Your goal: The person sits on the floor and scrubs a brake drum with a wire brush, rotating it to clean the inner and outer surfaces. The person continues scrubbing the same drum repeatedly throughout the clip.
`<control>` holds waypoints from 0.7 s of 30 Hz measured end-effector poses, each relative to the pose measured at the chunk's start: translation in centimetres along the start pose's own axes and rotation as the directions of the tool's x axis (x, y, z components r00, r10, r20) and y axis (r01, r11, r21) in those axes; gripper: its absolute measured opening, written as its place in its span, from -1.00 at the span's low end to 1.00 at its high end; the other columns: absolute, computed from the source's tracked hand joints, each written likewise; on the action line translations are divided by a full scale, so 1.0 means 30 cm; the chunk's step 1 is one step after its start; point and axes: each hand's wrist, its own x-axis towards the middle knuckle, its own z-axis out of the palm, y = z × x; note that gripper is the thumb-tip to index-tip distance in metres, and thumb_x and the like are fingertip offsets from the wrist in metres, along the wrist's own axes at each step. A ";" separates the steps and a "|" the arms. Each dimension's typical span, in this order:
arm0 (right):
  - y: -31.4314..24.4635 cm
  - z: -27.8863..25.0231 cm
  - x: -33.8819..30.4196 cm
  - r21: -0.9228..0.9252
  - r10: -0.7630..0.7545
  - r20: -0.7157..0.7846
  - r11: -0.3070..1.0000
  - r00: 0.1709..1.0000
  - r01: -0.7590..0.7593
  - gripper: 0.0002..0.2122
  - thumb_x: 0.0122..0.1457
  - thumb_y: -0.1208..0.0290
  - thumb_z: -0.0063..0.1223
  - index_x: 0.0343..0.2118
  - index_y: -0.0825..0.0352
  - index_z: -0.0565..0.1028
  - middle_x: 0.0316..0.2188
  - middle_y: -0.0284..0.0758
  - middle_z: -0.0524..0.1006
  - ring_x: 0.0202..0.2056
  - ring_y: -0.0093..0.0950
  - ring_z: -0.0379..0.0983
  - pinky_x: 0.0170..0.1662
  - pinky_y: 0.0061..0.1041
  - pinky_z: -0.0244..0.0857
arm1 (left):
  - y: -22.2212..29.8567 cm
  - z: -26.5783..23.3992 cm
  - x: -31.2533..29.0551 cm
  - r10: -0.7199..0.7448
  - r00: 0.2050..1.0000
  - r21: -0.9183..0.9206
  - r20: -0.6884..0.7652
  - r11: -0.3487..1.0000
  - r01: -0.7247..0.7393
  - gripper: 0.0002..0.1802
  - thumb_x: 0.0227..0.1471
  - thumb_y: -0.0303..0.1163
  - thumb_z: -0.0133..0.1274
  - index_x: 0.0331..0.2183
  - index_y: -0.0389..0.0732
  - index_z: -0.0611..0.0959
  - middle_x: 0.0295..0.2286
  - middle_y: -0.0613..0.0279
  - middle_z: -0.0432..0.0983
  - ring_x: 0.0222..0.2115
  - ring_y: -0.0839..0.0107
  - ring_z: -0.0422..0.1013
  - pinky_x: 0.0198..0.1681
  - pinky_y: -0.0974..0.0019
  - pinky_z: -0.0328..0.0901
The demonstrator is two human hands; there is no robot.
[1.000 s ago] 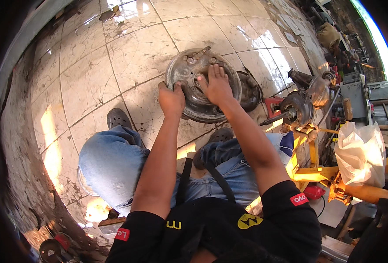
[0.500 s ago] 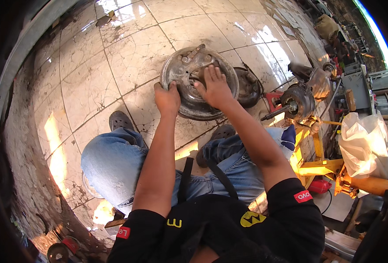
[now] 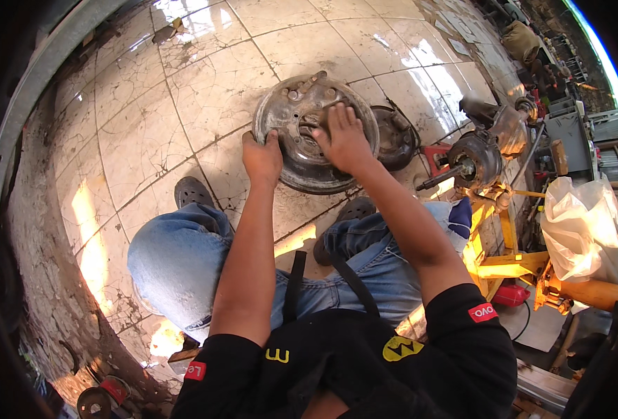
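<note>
Rusty brake plate under both hands

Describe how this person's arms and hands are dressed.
Both forearms are bare, and the left hand and right hand wear no gloves. Short black sleeves end above the elbows, each with a small red patch near the hem.

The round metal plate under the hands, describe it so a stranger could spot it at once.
On the cracked tiled floor before the crouching person's knees lies a grimy round metal plate. The left hand grips its rim, the right hand presses its centre. Its darker neighbour lies untouched.
</note>
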 end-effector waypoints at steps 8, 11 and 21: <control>-0.003 -0.001 -0.018 0.055 0.056 0.014 0.997 0.998 -0.056 -0.29 0.30 -0.10 -0.36 0.29 0.43 0.00 0.32 0.00 -0.04 0.33 -0.04 -0.16 0.32 -0.11 -0.19 | 0.006 -0.058 -0.006 -0.027 0.998 0.053 0.059 0.998 0.024 -0.56 0.06 -0.25 0.16 -0.15 -0.39 0.50 -0.27 -0.14 0.55 -0.26 0.05 0.49 -0.17 0.16 0.33; -0.023 0.001 -0.045 0.038 0.042 0.031 0.998 0.999 -0.043 -0.28 0.29 -0.09 -0.34 0.30 0.43 -0.04 0.33 0.01 -0.07 0.34 -0.04 -0.19 0.33 -0.10 -0.21 | -0.010 -0.083 -0.012 -0.012 0.998 0.033 0.059 0.999 0.010 -0.56 0.04 -0.23 0.17 -0.20 -0.41 0.49 -0.30 -0.21 0.55 -0.26 -0.06 0.50 -0.17 0.12 0.33; -0.015 0.010 -0.087 0.060 0.017 -0.014 0.998 1.000 -0.016 -0.27 0.27 -0.06 -0.25 0.29 0.44 -0.03 0.33 0.02 -0.10 0.34 -0.04 -0.19 0.32 -0.07 -0.19 | -0.004 -0.096 -0.031 -0.108 0.984 -0.135 0.142 0.983 0.127 -0.57 0.02 -0.30 0.17 -0.15 -0.41 0.53 -0.26 -0.04 0.56 -0.28 0.23 0.48 -0.18 0.25 0.33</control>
